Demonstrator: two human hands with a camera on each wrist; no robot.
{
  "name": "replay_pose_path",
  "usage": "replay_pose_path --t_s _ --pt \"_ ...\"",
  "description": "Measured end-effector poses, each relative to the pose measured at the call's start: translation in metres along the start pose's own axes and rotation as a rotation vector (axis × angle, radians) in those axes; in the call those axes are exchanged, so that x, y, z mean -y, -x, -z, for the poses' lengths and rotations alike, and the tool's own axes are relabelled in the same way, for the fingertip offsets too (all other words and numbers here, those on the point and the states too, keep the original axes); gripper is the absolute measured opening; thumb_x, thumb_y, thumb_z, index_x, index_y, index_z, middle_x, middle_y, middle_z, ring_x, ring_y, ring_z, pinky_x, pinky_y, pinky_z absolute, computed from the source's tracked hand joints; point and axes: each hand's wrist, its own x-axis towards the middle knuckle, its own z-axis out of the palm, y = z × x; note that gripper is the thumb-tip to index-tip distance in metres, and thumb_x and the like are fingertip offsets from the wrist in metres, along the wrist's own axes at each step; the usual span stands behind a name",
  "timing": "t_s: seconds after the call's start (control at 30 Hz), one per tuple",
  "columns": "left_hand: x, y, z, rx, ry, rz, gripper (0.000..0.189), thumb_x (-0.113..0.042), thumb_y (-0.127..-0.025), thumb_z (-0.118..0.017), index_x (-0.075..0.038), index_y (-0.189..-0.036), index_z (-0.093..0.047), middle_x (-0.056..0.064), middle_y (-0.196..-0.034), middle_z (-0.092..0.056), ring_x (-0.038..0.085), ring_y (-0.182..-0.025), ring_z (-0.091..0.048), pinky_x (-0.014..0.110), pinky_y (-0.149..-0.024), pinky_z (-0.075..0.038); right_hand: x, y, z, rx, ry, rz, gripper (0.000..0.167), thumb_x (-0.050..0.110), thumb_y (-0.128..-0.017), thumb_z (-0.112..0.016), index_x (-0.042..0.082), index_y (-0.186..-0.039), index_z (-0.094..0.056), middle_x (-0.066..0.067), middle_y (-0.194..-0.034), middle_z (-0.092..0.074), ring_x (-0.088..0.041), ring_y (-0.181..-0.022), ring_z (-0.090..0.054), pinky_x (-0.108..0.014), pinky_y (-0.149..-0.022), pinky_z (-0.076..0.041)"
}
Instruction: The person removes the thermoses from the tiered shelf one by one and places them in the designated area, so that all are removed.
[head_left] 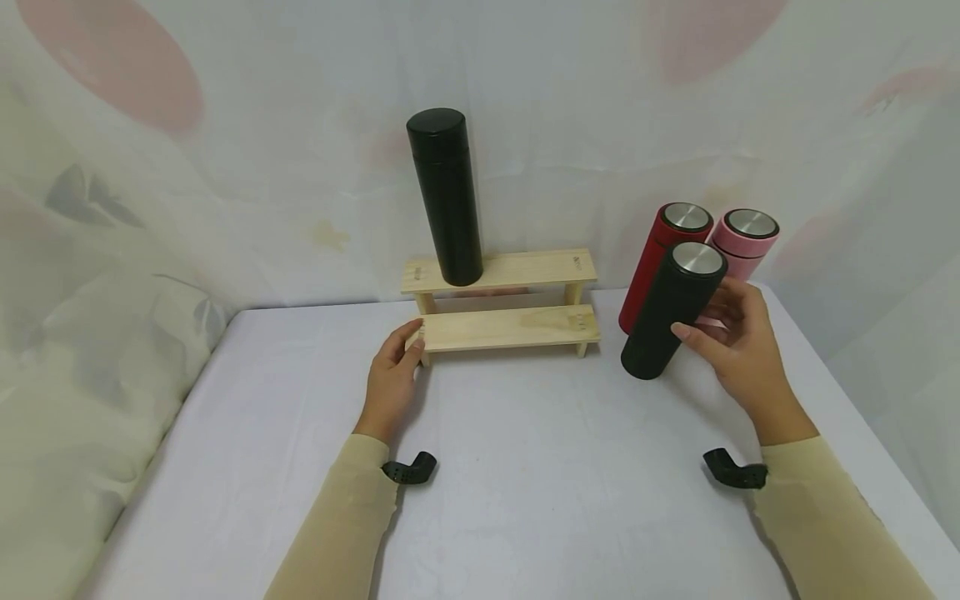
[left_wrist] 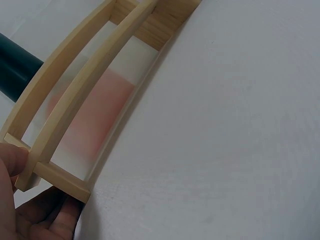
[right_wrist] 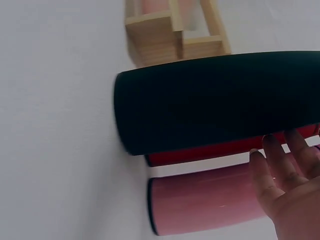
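My left hand point(head_left: 392, 375) grips the left end of a two-step wooden display stand point(head_left: 510, 327), thumb on top of the lower step. In the left wrist view its fingers point(left_wrist: 52, 220) curl beneath that end. My right hand point(head_left: 742, 350) is at the right side of a black thermos flask point(head_left: 663, 321) with a steel-topped lid. Its thumb overlaps the front of the flask. In the right wrist view the fingers point(right_wrist: 280, 165) are extended, tips right at the flask's side. Another black flask point(head_left: 450, 200) stands upright on the upper step.
A red flask point(head_left: 648, 275) and a pink flask point(head_left: 742, 250) stand close behind the black one. Everything is on a white-covered table point(head_left: 540, 500), with a patterned curtain point(head_left: 300, 167) behind and padded fabric point(head_left: 97, 375) along the left edge.
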Motion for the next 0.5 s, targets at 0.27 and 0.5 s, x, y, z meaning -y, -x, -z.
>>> replay_pose_path --t_s 0.27,0.5 --pt "0.000 0.000 -0.001 -0.002 0.001 -0.009 0.042 -0.024 -0.116 -0.057 -0.017 -0.157 -0.059 0.000 -0.164 -0.049 0.017 -0.150 -0.044 0.039 -0.122 -0.038 0.016 -0.002 0.010 -0.027 -0.123 0.055 0.073 -0.017 -0.092 -0.071 0.006 -0.157 -0.047 -0.015 -0.140 -0.056 -0.027 -0.121 -0.059 -0.020 -0.097 -0.053" --pt "-0.001 0.001 -0.001 -0.003 -0.010 -0.002 0.042 -0.024 -0.116 -0.057 -0.018 -0.157 -0.059 -0.001 -0.164 -0.049 0.016 -0.151 -0.043 0.039 -0.123 -0.037 0.028 -0.003 0.015 -0.021 -0.305 0.109 0.068 -0.023 -0.092 -0.065 -0.003 -0.154 -0.046 -0.020 -0.135 -0.058 -0.028 -0.116 -0.063 -0.023 -0.096 -0.055"
